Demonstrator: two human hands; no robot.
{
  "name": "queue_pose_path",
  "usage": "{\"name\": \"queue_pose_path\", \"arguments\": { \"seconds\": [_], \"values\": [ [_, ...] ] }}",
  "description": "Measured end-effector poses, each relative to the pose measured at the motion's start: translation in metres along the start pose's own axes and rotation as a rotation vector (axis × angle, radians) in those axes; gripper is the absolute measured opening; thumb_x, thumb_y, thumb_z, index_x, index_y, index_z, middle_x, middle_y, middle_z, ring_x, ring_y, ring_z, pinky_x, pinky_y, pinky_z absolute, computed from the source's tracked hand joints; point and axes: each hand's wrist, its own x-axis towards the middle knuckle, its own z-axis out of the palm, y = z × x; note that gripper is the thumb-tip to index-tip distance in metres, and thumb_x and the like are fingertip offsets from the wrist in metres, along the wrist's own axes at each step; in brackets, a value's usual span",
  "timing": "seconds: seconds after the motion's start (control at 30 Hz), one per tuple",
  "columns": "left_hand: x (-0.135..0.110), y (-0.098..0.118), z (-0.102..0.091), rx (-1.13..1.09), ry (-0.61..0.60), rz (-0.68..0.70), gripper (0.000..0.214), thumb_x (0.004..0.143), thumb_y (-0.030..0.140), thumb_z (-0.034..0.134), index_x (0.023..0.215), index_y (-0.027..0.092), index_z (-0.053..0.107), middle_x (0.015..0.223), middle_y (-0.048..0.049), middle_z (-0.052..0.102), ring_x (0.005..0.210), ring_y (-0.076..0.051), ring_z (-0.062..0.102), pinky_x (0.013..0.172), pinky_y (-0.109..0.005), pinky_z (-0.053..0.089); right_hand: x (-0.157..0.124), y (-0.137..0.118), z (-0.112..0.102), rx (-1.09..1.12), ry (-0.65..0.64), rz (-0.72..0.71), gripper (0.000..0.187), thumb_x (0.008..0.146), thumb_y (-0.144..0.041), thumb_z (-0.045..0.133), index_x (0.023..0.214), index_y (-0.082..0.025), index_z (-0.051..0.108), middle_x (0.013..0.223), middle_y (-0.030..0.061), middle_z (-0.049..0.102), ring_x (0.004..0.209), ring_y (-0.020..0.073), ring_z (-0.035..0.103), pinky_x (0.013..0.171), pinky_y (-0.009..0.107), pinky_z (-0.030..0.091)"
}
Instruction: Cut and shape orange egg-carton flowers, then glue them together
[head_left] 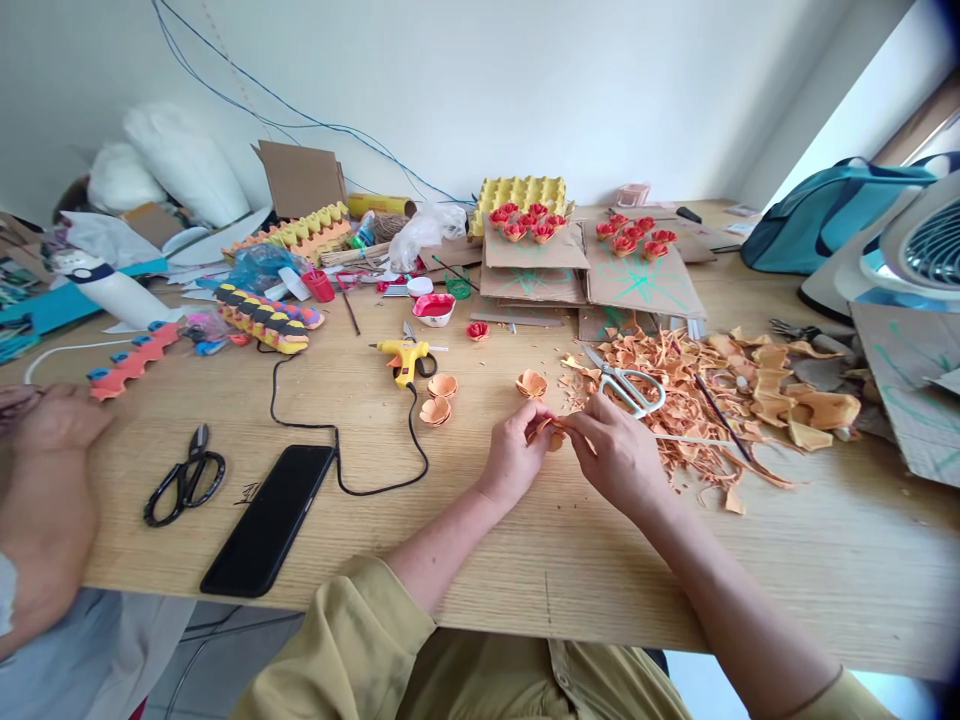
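Note:
My left hand (516,452) is closed on a small orange piece of egg-carton cardboard (556,440), pinched between thumb and fingertips. From the other side my right hand (616,448) pinches the same piece; my fingers partly hide its shape. Just beyond my hands sits an orange egg-carton flower (532,384). Two more orange flower cups (436,411) stand to the left, beside a yellow glue gun (405,360). Scissors with pale handles (634,390) lie beyond my right hand, against a heap of orange cardboard scraps (694,400).
Red flowers (536,222) stand on cardboard sheets (645,285) at the back. A bowl of red paint (434,309) is near one red flower (478,330). Black scissors (186,478) and a phone (268,522) lie left. Another person's hand (64,415) rests at the far left. A fan (922,240) stands right.

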Motion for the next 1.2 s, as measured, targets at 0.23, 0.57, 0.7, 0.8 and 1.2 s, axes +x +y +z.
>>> {"name": "queue_pose_path", "arguments": {
  "seconds": [0.23,0.57,0.7,0.8,1.2],
  "values": [
    [-0.0010,0.0038,-0.0017,-0.015,0.035,0.023,0.004,0.091,0.017,0.057,0.089,0.018,0.060,0.082,0.0005,0.068,0.073,-0.011,0.066,0.069,-0.020,0.051,0.0025,-0.0022,-0.0005,0.141,0.019,0.024,0.023,0.097,-0.022,0.050,0.103,-0.022,0.072,0.089,0.0051,0.058,0.078,0.0168,0.056,0.068,0.027,0.041],
    [0.0006,-0.0027,0.0010,-0.053,0.023,-0.019,0.004,0.088,0.015,0.059,0.085,0.018,0.059,0.074,0.0017,0.065,0.067,-0.011,0.064,0.064,-0.019,0.049,0.0002,-0.0019,0.0006,-0.061,0.016,-0.048,0.026,0.098,-0.021,0.048,0.090,-0.021,0.072,0.082,0.0052,0.056,0.074,0.0178,0.052,0.068,0.029,0.037],
    [-0.0005,0.0015,-0.0005,-0.035,0.042,0.015,0.004,0.090,0.018,0.057,0.087,0.018,0.059,0.077,0.0011,0.065,0.068,-0.011,0.061,0.065,-0.020,0.048,0.0014,-0.0026,0.0017,0.048,0.037,-0.018,0.022,0.099,-0.024,0.048,0.098,-0.020,0.070,0.088,0.0061,0.058,0.078,0.0183,0.054,0.070,0.029,0.040],
    [-0.0017,0.0036,-0.0011,-0.009,0.061,0.038,0.004,0.091,0.017,0.056,0.089,0.018,0.059,0.079,0.0008,0.064,0.069,-0.010,0.059,0.066,-0.020,0.047,0.0025,-0.0020,0.0040,0.151,0.058,0.012,0.022,0.099,-0.025,0.049,0.100,-0.019,0.070,0.090,0.0066,0.058,0.079,0.0180,0.056,0.068,0.028,0.042],
    [-0.0002,0.0002,0.0024,-0.087,0.080,-0.005,0.006,0.086,0.012,0.056,0.086,0.018,0.055,0.074,0.0026,0.058,0.065,-0.009,0.052,0.063,-0.018,0.042,0.0029,-0.0017,0.0069,0.110,0.067,-0.009,0.019,0.097,-0.023,0.051,0.101,-0.019,0.070,0.088,0.0055,0.058,0.078,0.0177,0.056,0.067,0.028,0.041]
  ]
}}
